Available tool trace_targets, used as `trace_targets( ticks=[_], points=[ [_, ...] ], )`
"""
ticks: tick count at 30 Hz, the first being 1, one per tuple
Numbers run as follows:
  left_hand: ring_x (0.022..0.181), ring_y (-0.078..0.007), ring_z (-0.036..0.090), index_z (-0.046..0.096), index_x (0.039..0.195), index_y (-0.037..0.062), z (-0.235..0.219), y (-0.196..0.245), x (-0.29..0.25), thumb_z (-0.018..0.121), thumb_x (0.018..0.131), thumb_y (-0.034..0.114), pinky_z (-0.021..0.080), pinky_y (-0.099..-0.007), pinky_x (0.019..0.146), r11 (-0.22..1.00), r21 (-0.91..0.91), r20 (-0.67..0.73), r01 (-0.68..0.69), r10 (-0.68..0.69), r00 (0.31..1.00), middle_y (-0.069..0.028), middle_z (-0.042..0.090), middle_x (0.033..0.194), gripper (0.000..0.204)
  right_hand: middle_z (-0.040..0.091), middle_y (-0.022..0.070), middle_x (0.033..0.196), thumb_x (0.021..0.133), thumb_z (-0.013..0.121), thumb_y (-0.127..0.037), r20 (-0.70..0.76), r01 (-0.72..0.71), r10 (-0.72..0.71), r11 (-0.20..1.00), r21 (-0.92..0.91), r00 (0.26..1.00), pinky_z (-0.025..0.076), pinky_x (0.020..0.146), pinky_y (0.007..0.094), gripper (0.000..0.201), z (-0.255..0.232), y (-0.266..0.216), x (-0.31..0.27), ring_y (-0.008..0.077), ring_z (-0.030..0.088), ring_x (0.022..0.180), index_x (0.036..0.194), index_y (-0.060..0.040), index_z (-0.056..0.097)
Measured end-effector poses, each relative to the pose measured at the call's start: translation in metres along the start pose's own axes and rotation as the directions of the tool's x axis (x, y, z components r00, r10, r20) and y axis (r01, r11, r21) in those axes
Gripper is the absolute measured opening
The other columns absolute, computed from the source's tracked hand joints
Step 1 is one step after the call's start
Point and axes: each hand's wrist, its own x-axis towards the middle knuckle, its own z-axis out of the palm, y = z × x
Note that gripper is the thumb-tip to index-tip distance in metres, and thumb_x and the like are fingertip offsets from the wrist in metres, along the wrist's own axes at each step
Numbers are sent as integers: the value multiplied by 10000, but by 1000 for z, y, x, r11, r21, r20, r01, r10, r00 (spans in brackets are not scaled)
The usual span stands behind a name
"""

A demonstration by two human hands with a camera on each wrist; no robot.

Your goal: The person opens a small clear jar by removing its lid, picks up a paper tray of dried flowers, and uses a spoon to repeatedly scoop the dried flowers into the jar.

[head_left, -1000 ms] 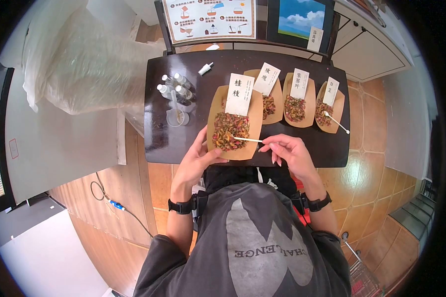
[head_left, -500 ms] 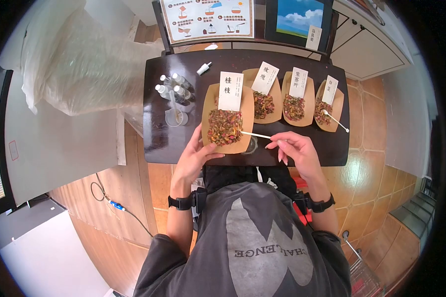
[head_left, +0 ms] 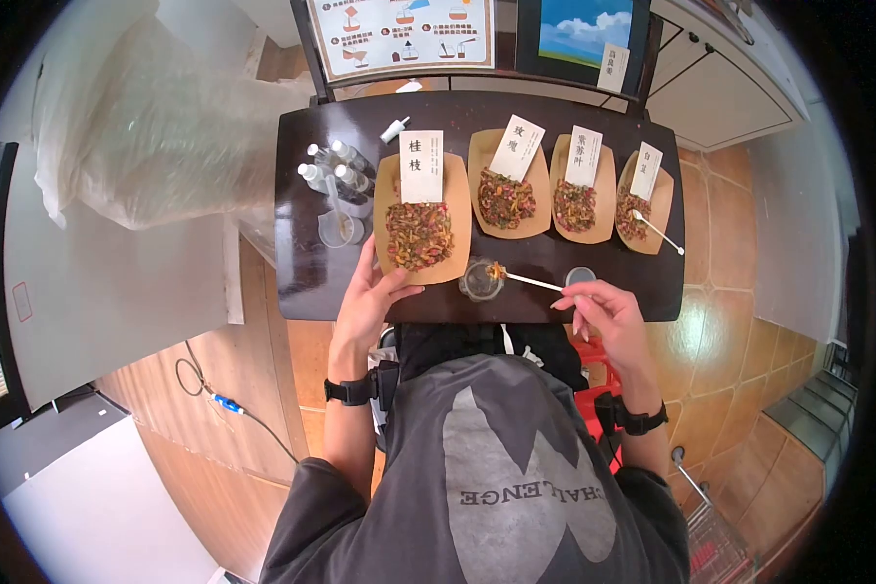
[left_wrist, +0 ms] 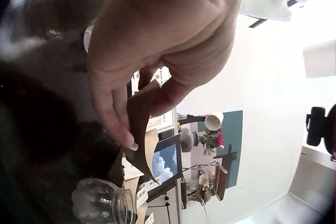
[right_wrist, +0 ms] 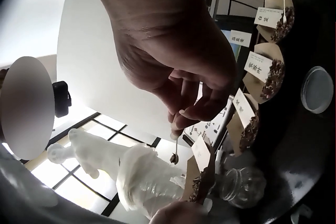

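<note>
My left hand (head_left: 362,300) grips the near left edge of a brown paper tray (head_left: 463,219), thumb on top, fingers below in the left wrist view. The tray carries dried flowers and leaves (head_left: 419,234) and a white label card (head_left: 421,167). My right hand (head_left: 608,316) pinches the handle of a small white spoon (head_left: 535,283). On its tip sits a little clump of dried petals (head_left: 496,270), over the mouth of a small glass jar (head_left: 475,286). The jar (left_wrist: 94,203) shows clear and ribbed in the left wrist view, beside the tray.
Three more labelled paper trays (head_left: 509,228) stand to the right; a second white spoon (head_left: 660,233) lies in the farthest. A round clear lid (head_left: 580,276) rests near the right hand. Several small bottles (head_left: 336,167) and a measuring cup (head_left: 336,230) stand at the left.
The held tray has moved left, away from the other trays, uncovering the jar. The spoon has come out of the dried flowers with a clump on its tip and moved right, over the jar.
</note>
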Motion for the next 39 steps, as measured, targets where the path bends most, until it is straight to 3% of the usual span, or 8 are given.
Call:
trace_targets(
  ticks=[6, 14, 27, 39],
  points=[
    [1134, -238, 566, 199, 1483, 123, -1, 1, -1, 486, 930, -14, 528, -380, 873, 1000, 7, -8, -8, 8, 1000, -124, 518, 1302, 637, 703, 86, 959, 953, 509, -69, -10, -72, 71, 996, -53, 997, 417, 534, 185, 208, -4, 17, -3, 56, 533, 640, 1101, -10, 643],
    [1143, -235, 562, 201, 1484, 135, -1, 2, -2, 475, 932, -17, 524, -380, 879, 1000, 19, -14, -7, 7, 1000, -118, 520, 1302, 634, 707, 61, 916, 953, 516, -81, -3, -40, 40, 991, -126, 999, 414, 535, 191, 206, 4, 33, 3, 56, 533, 637, 1097, -18, 650],
    [1144, -231, 561, 197, 1486, 132, -3, 1, -2, 482, 930, -12, 527, -372, 873, 1000, 8, -22, -7, 7, 1000, -118, 517, 1305, 641, 709, 71, 885, 943, 549, -83, -32, 5, -14, 962, -273, 999, 468, 586, 219, 199, 23, 25, 11, 70, 556, 643, 1076, 19, 656],
    [1132, -234, 569, 210, 1484, 125, -2, 2, -3, 482, 926, -25, 538, -370, 858, 1000, 6, -13, -13, 13, 1000, -124, 524, 1295, 638, 718, 111, 892, 957, 565, -166, -43, -51, 42, 971, -233, 998, 486, 591, 225, 271, 37, 7, 19, 78, 572, 638, 1076, 63, 647]
  ],
)
